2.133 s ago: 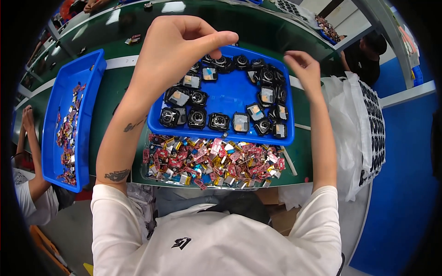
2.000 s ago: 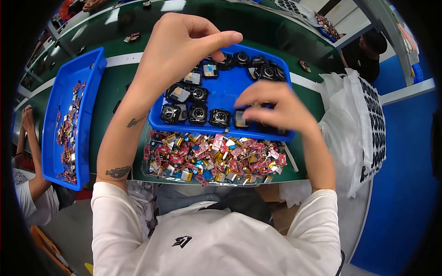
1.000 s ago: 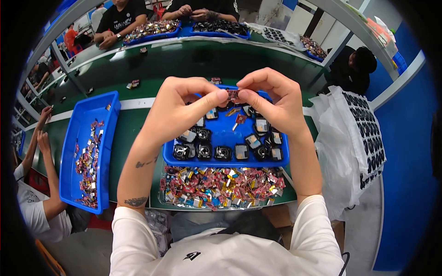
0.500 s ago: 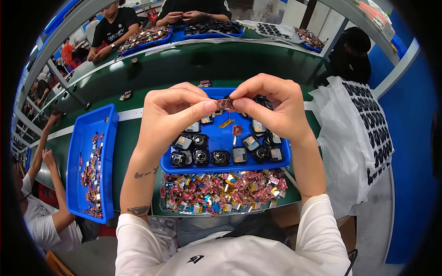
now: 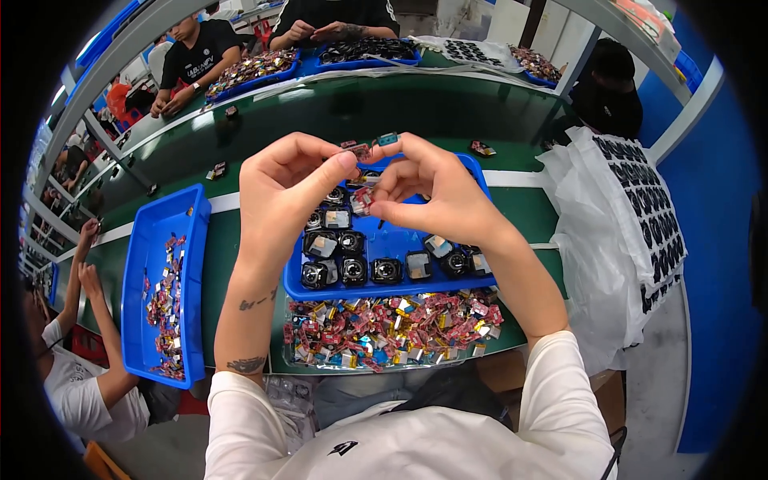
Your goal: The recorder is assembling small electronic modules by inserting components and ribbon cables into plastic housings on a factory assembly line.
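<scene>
My left hand (image 5: 290, 186) and my right hand (image 5: 436, 188) are raised together above a blue tray (image 5: 392, 240). Between their fingertips they pinch a small flat component (image 5: 364, 152) with red flex strips and a bluish tip. The tray holds several small black camera modules (image 5: 354, 270) and silver-faced square parts. In front of the tray, nearer to me, lies a clear tray heaped with small red and gold flex parts (image 5: 392, 332).
A second blue bin (image 5: 164, 280) with scattered red parts sits at my left on the green bench (image 5: 240, 232). A white bag with black dotted sheets (image 5: 632, 224) lies at my right. Other people work at the left edge and across the bench.
My right hand left the tray with a part and met my left hand. Both hands now work the small component higher up, and the view has tilted to show more of the far bench.
</scene>
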The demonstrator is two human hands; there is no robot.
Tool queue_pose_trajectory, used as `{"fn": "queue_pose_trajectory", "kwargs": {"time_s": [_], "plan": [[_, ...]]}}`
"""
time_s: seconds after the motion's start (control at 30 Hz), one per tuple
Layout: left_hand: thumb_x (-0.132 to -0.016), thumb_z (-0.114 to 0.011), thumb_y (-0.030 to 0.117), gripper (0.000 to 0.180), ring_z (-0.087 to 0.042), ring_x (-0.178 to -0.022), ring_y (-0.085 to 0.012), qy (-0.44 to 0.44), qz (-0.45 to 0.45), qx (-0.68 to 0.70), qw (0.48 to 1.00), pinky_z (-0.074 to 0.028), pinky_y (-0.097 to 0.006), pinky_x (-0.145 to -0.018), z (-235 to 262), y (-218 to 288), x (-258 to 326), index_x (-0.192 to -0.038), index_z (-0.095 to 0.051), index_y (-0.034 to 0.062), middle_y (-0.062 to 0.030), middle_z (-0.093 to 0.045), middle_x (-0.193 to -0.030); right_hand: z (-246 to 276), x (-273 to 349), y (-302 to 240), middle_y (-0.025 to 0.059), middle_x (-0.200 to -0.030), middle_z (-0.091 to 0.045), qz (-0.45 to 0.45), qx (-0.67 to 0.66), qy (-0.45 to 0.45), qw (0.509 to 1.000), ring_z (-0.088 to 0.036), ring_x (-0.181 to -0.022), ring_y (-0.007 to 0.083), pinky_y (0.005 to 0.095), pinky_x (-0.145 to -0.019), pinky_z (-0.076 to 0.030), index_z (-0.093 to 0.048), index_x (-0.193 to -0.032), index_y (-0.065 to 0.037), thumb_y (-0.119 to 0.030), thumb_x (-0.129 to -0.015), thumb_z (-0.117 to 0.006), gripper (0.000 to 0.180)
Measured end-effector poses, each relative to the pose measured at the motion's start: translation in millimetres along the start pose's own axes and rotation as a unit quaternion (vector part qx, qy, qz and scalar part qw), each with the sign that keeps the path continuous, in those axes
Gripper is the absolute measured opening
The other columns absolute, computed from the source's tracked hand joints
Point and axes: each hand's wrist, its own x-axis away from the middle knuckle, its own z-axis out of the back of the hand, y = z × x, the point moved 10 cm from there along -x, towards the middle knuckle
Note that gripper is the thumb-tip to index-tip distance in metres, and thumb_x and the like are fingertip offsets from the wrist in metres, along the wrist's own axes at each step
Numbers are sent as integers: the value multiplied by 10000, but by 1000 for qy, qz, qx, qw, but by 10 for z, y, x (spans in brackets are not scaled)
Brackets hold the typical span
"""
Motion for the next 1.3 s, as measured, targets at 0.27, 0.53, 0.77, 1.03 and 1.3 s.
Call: {"fn": "queue_pose_trajectory", "kwargs": {"time_s": [0.27, 0.53, 0.77, 1.03, 1.3], "plan": [[-833, -657, 108, 131, -621, -722, -104, 77, 4, -20, 997, -459, -208, -673, 185, -48, -44, -842, -625, -19, -84, -663, -766, 94, 55, -237, 34, -803, -634, 96, 58, 59, 992, -613, -802, 94, 263, -739, -510, -521, -1142, -7, 6, -767, -683, 409], [-837, -660, 99, 133, -638, -717, -98, 56, 16, -18, 998, -466, -196, -649, 152, -126, -70, -846, -621, -29, -98, -677, -769, -157, 183, -582, 68, -806, -597, 302, 296, 39, 906, -599, -721, 199, 272, -602, -476, -678, -1022, -61, 127, -720, -598, 365], [-830, -665, 94, 159, -642, -743, -103, 10, 38, 24, 999, -475, -198, -658, 64, -144, -78, -894, -603, -38, -103, -677, -777, -23, 140, -534, 53, -822, -571, 254, 170, 49, 951, -597, -715, 170, 280, -616, -500, -671, -980, -96, 151, -719, -556, 377], [-810, -675, 96, 320, -639, -784, -109, -150, 112, 67, 980, -507, -221, -707, -206, -211, 15, -1074, -533, -15, -81, -667, -861, 69, 171, -621, 80, -824, -612, 288, 225, 82, 927, -619, -749, 186, 273, -623, -501, -638, -865, -23, 93, -733, -638, 176], [-790, -693, 61, 365, -644, -781, -113, -166, 138, 85, 973, -521, -227, -727, -209, -241, 27, -1110, -545, -33, -76, -670, -870, 84, 176, -646, 78, -826, -612, 287, 221, 83, 928, -617, -755, 182, 261, -627, -498, -645, -841, -23, 95, -729, -637, 163]]}}
